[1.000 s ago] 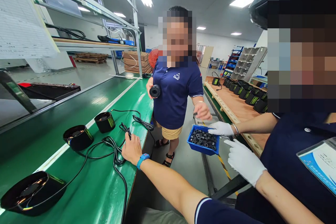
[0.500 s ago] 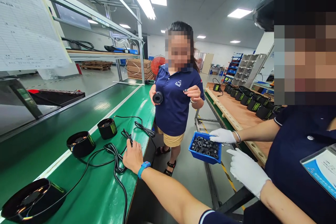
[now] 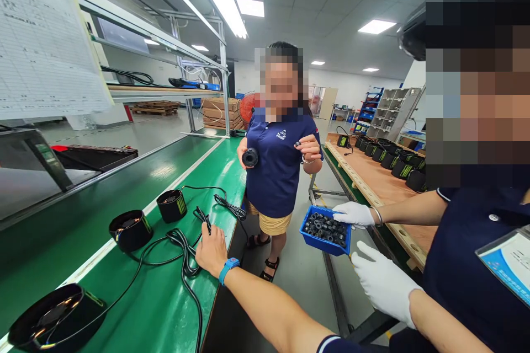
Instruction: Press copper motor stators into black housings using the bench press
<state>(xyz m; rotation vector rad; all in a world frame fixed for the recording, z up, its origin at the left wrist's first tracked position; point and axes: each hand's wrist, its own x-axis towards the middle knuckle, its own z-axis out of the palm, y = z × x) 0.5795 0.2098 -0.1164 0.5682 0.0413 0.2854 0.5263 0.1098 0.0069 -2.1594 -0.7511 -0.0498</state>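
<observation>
My right hand (image 3: 212, 251), with a blue watch on its wrist, reaches over the green bench. Its fingers are bent round the upper part of a coiled black cable (image 3: 180, 238), whose end sticks out beyond the fingertips. The fingertips and thumb are partly hidden. From the coil, cable runs towards black cylindrical fan-like units, one at the middle (image 3: 131, 230), one farther back (image 3: 171, 206), and a large one near me (image 3: 56, 317). My left hand is outside the picture.
A person (image 3: 277, 160) opposite holds a round black part and a small ring. At the right, a person's white-gloved hand (image 3: 354, 214) holds a blue bin (image 3: 325, 244) of small black rings. Behind it, a wooden table (image 3: 376, 176) carries several black units. A paper sheet (image 3: 45, 49) hangs upper left.
The view has shifted slightly. My right hand stays at the cable coil. The right-hand person's lower gloved hand has moved a little left, with its fingers spread more.
</observation>
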